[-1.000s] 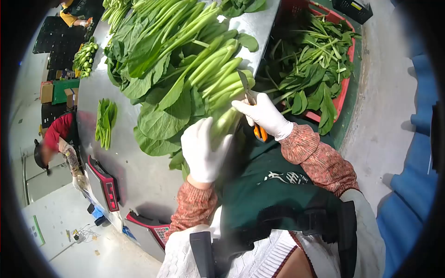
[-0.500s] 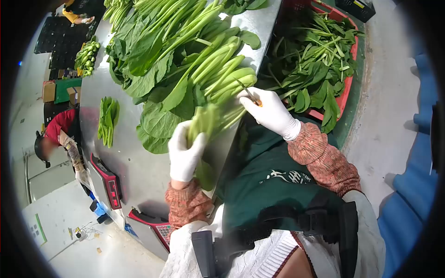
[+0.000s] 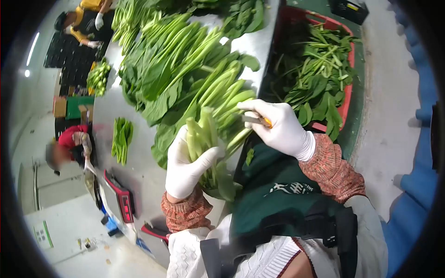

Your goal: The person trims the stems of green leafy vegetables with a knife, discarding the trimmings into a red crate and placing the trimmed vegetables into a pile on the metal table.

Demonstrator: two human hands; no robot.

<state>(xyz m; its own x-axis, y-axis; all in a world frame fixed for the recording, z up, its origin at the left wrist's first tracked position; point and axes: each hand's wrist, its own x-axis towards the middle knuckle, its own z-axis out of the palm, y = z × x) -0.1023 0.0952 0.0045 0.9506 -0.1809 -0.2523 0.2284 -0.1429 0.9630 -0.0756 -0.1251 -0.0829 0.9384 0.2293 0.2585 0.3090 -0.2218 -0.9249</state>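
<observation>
My left hand (image 3: 187, 162), in a white glove, is closed around a bunch of leafy greens (image 3: 204, 134). The pale cut stems point up past the thumb, and the leaves hang below the palm. Beside it on the right, my gloved right hand (image 3: 276, 127) grips a small knife (image 3: 268, 122). A bit of its orange handle shows between the fingers, which cover most of the rest. Just beyond both hands lies a large pile of greens (image 3: 171, 60) on the metal table (image 3: 143, 153), stems toward me.
A red crate (image 3: 348, 95) of loose leaves and trimmings stands right of the table. A small bunch (image 3: 122, 139) lies on the left, near a red scale (image 3: 121, 197). One person in red (image 3: 74, 143) and another in yellow (image 3: 83, 23) are across the table.
The bunch in my left hand has turned more upright, its stem ends now facing up. My right hand has shifted slightly down and right, and the knife blade no longer stands out. The view has shifted.
</observation>
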